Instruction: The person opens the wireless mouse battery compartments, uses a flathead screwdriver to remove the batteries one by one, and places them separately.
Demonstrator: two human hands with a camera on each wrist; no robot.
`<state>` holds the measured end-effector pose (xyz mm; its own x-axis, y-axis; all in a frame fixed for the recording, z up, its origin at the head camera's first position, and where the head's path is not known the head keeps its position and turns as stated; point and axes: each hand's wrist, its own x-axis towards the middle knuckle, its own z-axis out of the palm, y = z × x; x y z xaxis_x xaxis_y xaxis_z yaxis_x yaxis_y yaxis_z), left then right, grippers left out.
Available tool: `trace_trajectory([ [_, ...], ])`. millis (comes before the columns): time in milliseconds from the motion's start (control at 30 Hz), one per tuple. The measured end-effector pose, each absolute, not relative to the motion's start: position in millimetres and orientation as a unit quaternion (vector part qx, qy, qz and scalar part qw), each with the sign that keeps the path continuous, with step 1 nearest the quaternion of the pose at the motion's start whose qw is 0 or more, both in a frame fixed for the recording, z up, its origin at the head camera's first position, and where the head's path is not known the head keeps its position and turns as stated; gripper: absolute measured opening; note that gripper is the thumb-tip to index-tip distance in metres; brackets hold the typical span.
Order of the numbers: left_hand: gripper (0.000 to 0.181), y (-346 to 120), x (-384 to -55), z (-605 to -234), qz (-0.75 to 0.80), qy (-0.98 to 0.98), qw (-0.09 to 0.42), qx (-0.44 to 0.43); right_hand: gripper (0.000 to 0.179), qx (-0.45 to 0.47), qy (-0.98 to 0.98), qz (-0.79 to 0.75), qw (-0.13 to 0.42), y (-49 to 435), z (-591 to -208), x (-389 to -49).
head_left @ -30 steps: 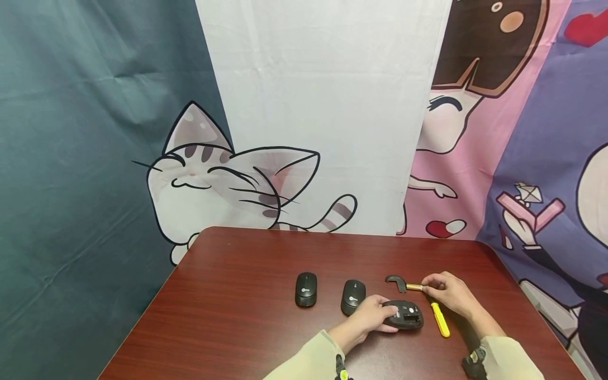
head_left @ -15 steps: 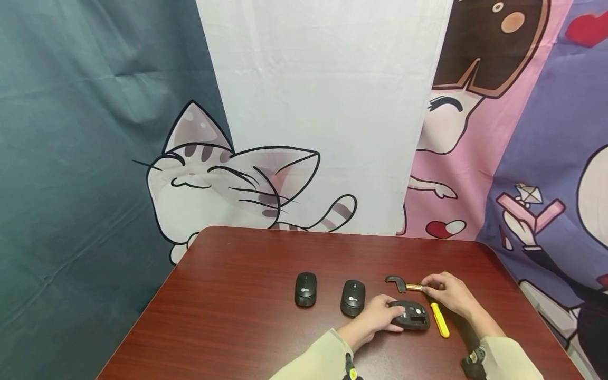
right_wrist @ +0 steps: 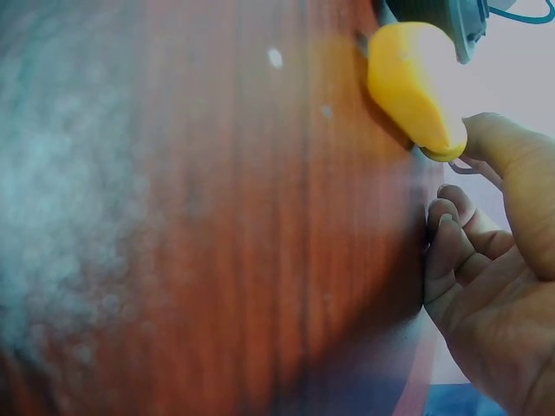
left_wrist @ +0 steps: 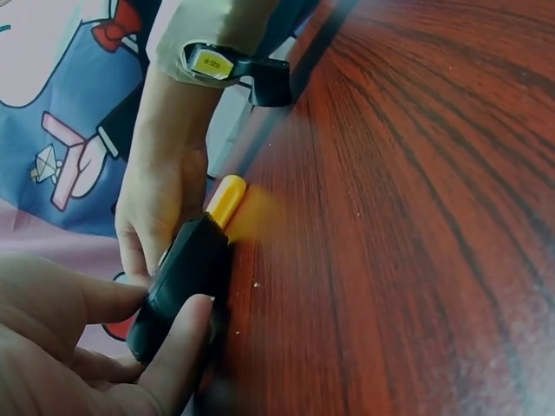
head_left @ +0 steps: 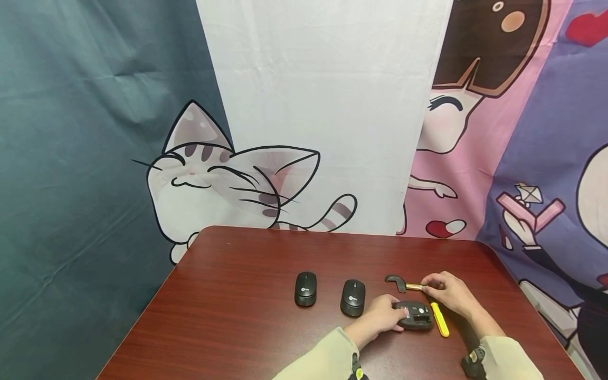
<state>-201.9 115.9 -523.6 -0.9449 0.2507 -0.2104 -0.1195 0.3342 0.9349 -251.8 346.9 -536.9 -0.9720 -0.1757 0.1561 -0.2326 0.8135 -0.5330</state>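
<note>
Black rounded plastic mouse (head_left: 420, 316), underside up, is pinched by the left hand (head_left: 381, 315), toward the table's (head_left: 228, 316) right edge. The right hand (head_left: 448, 292) touches a short golden cylinder (head_left: 414, 287); whether pinching, I cannot tell. A slide rightward could bump the slim yellow handle (head_left: 440, 320).

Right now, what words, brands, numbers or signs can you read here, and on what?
No text reads clearly.
Left mouse: pale logo, too small.
Middle mouse: pale logo, too small.
Upturned mouse: pale marks, too small.
Right wrist's yellow label: characters, too blurred.
Left wrist's yellow patch: too small.
Backdrop: drawings, no words.
</note>
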Motion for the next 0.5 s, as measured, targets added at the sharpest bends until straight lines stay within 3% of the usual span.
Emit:
trace_trajectory([
  [367, 0.039, 107.5, -202.9, -504.0, 0.336, 0.930, 0.110, 0.103, 0.014, 0.110, -0.951, 0.283, 0.061, 345.8, -538.4, -251.9],
  [500, 0.045, 103.8, -201.7, -495.8, 0.307, 0.938, 0.114, 0.110, 0.014, 0.110, -0.950, 0.285, 0.063, 346.6, -539.7, -252.2],
])
